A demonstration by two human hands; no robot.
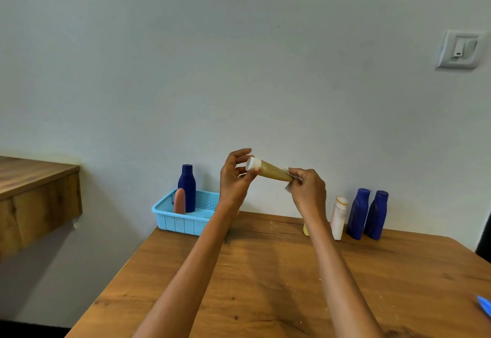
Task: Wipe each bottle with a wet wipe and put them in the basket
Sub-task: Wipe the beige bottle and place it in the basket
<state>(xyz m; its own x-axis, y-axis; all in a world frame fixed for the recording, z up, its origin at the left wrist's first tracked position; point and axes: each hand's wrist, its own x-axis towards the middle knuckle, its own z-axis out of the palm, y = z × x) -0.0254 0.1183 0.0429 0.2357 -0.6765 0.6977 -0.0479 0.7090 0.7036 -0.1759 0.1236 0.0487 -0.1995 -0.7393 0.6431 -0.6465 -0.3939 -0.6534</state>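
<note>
- Nearest, a wooden table (265, 284) is seen, with a blue scrap (484, 307) at its right edge.
- Above it, a tan tube (273, 170) is held level: its white cap end is pinched by the left hand (235, 178), while a wet wipe (289, 184) is wrapped round its far end by the curled right hand (308, 191).
- Slippage could be expected if the wet grip is loosened.
- Farther back, 3 bottles (358, 214) are left unwiped at the right; 2 are stood in the basket (183, 220), where a hasty drop could topple them.
</note>
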